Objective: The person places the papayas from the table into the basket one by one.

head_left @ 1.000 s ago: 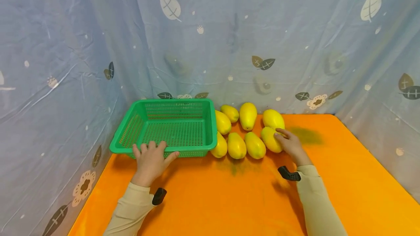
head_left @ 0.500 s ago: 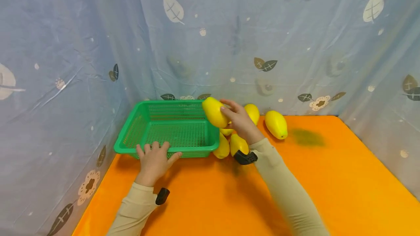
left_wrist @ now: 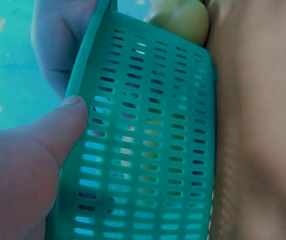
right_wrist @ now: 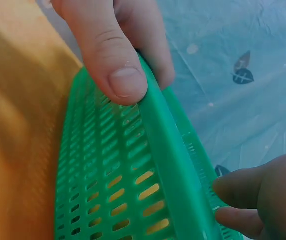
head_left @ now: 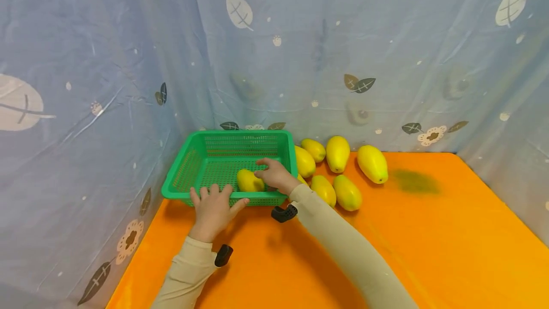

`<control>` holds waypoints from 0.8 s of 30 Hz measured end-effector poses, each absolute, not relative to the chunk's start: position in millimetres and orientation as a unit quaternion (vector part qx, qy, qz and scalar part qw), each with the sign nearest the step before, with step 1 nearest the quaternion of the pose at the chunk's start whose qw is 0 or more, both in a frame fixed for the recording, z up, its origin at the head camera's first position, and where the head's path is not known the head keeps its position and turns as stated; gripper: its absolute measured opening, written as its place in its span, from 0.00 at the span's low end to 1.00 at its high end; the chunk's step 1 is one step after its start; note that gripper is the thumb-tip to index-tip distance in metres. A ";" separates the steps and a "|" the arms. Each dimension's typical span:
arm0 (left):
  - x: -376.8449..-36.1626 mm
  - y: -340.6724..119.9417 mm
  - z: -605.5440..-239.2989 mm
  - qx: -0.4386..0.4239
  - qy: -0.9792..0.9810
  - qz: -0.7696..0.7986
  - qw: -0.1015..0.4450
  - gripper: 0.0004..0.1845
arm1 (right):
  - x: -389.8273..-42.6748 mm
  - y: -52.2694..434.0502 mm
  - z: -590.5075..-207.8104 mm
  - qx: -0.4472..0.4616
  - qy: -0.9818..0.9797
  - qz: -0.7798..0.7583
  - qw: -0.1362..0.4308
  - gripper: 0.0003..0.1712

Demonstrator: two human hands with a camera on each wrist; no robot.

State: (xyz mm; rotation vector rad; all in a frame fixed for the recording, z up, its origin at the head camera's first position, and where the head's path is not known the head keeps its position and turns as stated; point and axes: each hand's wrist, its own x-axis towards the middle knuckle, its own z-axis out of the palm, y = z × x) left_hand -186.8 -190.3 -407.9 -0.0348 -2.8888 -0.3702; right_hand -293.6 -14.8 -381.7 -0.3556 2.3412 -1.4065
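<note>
A green slotted basket stands at the back left of the orange table. My left hand grips its near rim, fingers inside and thumb against the outer wall. My right hand reaches over the near right corner into the basket and holds a yellow mango low on the basket floor. In the right wrist view the basket wall fills the frame, with the left thumb on its rim.
Several more yellow mangoes lie right of the basket, among them one farthest right and one nearest me. A blue leaf-print curtain encloses the table at the back and both sides.
My right hand picked a mango from the group on the right, carried it left over the basket rim, and has lowered it into the basket. The left hand has stayed on the rim.
</note>
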 end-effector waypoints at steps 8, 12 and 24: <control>-187.0 -190.1 -407.1 -0.011 -0.985 -0.130 0.111 0.33 | -285.6 -3.6 -373.1 -0.144 0.825 -0.526 0.146 0.27; -186.1 -190.7 -406.9 -0.010 -0.984 -0.137 0.110 0.34 | -278.1 28.5 -353.3 -0.148 0.806 -0.564 0.097 0.28; -185.6 -192.1 -407.1 -0.020 -0.983 -0.145 0.107 0.36 | -260.4 221.0 -340.9 -0.005 0.780 -0.626 0.026 0.43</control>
